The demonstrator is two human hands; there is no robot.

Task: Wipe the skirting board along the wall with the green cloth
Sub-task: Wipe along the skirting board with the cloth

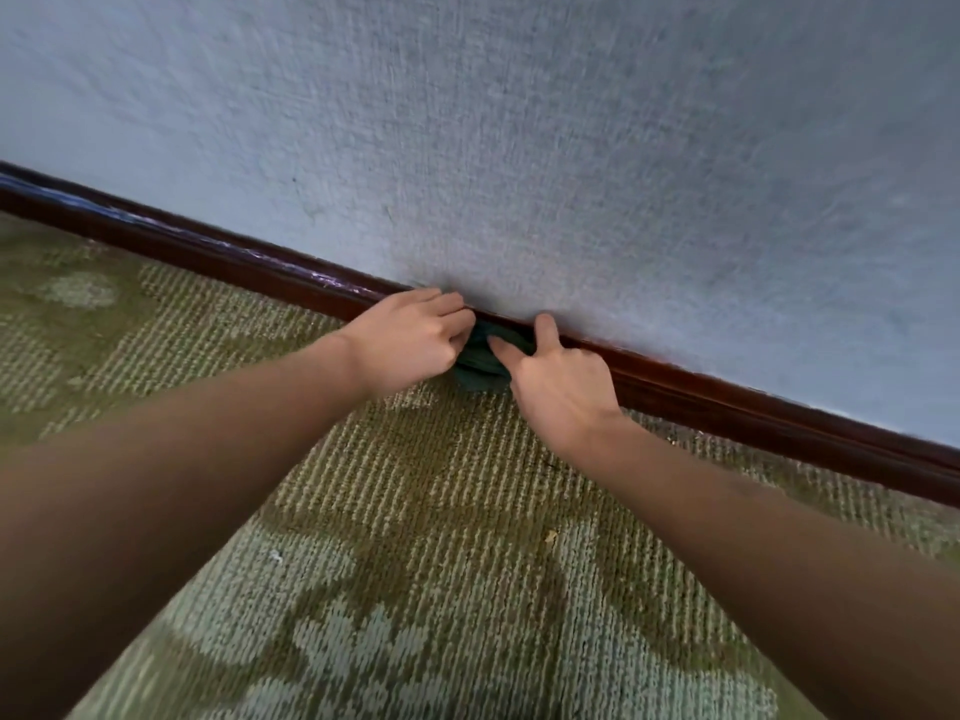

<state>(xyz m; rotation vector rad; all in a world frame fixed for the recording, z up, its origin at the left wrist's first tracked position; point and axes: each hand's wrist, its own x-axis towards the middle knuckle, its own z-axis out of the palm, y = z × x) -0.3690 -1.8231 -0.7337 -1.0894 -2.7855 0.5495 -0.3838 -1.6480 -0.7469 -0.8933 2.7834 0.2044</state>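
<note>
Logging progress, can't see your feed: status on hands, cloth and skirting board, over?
Left hand and right hand both hold the bunched dark green cloth. Cloth pressed against the dark brown wooden skirting board. Nothing blocking the board.

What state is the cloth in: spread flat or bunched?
Bunched: the cloth is a creased wad between the left hand and right hand, against the skirting board.

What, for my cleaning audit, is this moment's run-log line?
left hand: grips crumpled dark green cloth | right hand: pinches same cloth | cloth: pressed against dark brown skirting board
</note>
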